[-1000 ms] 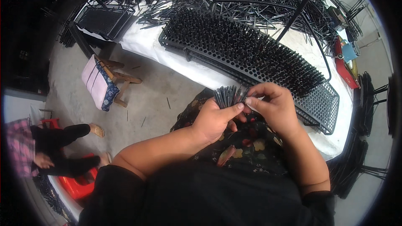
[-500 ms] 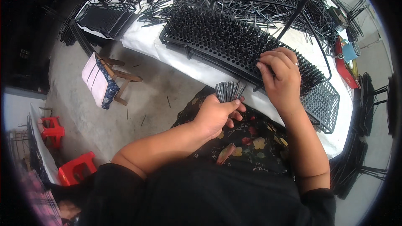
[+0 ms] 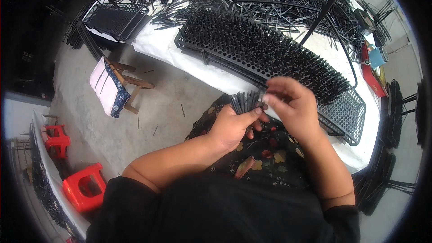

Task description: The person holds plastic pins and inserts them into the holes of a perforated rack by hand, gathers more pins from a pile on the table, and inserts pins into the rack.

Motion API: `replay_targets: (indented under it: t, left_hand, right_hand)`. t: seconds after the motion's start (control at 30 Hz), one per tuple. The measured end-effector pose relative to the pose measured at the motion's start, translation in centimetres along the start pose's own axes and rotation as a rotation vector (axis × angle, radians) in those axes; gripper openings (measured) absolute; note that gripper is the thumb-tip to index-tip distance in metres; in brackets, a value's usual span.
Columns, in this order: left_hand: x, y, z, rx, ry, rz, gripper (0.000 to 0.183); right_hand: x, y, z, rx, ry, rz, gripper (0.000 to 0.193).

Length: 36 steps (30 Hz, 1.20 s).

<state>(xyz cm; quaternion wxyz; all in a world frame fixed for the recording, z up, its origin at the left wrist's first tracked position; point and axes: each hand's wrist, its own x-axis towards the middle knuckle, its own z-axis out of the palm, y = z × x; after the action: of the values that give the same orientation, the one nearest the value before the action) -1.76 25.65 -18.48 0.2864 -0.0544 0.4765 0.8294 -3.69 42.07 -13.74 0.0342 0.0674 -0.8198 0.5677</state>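
Floor's plain grey concrete (image 3: 166, 112), pretty blotchy. There's a low wooden stool (image 3: 140, 82) with a pink cushion (image 3: 101, 86) edged in navy floral, and over on the left a red plastic stool (image 3: 57, 141) plus a bigger-looking red one (image 3: 72, 193) nearer the camera. The main table's got a white cover (image 3: 155, 47). Upper left is nearly black, way brighter around the table. Pale surface (image 3: 400, 63) far right, honestly can't tell if wall or floor.

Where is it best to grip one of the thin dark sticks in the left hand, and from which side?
Probably the free upper end, from the right: the sticks fan out above the left hand, which wraps them from the lower left.
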Motion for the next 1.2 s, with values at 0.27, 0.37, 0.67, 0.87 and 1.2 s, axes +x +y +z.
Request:
replay_targets:
  t: [0.27, 0.37, 0.67, 0.87, 1.2]
  left_hand:
    - [0.1, 0.1, 0.3, 0.07, -0.041, -0.104, 0.02]
    - [0.3, 0.0, 0.7, 0.098, -0.025, -0.141, 0.019]
    - [0.5, 0.0, 0.6, 0.111, -0.016, -0.174, 0.017]
    - [0.6, -0.1, 0.5, 0.088, -0.015, -0.177, 0.017]
    - [0.7, -0.4, 0.5, 0.102, -0.017, -0.18, 0.015]
  right_hand:
    - [1.3, -0.2, -3.7, 0.21, 0.237, 0.039, 0.026]
    - [2.0, 1.2, -3.7, -0.087, 0.41, -0.331, 0.025]
    - [3.6, 1.5, -3.1, -0.434, 0.413, -0.578, 0.022]
    - [3.4, 1.8, -3.1, -0.423, 0.409, -0.609, 0.022]
    - [3.5, 1.2, -3.2, -0.767, 0.319, -0.713, 0.016]
